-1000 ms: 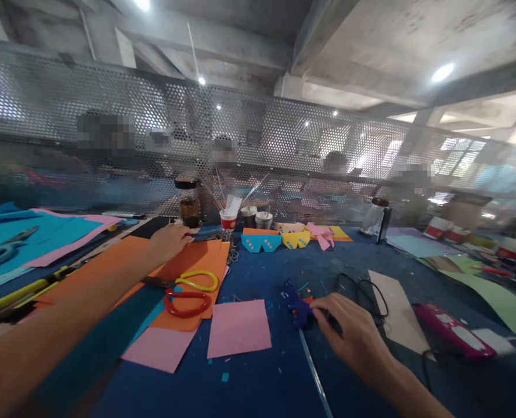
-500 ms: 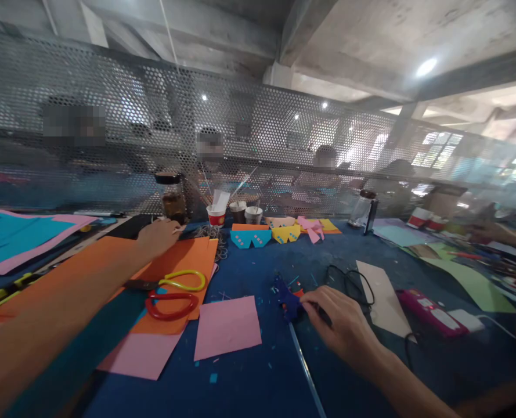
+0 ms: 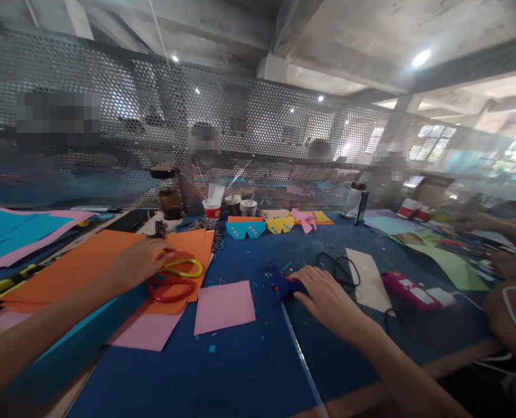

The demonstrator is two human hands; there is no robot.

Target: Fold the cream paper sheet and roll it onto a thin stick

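My right hand [image 3: 327, 293] is closed round the handle of a blue glue gun [image 3: 279, 284] lying on the blue table; a clear glue stick [image 3: 301, 354] runs out of its back toward me. My left hand [image 3: 142, 264] is over the orange paper sheets [image 3: 96, 261], its fingers curled; what they hold, if anything, is hidden. Just at its fingers are scissors with a yellow and a red handle loop [image 3: 173, 290], blades hidden behind the hand. A pink paper square [image 3: 225, 307] lies between my hands.
Folded blue paper glasses [image 3: 245, 229] and yellow ones [image 3: 280, 224] stand ahead, before paper cups [image 3: 212, 208]. A jar [image 3: 169, 194] stands left. At right lie a black cable [image 3: 338, 270], beige card [image 3: 371, 281] and magenta device [image 3: 412, 290]. Another person's arm [image 3: 493, 226] reaches in.
My left hand has drawn back from near the jar to above the scissors. My right hand has shifted from a fingertip touch to a grasp of the glue gun handle. The view has moved slightly.
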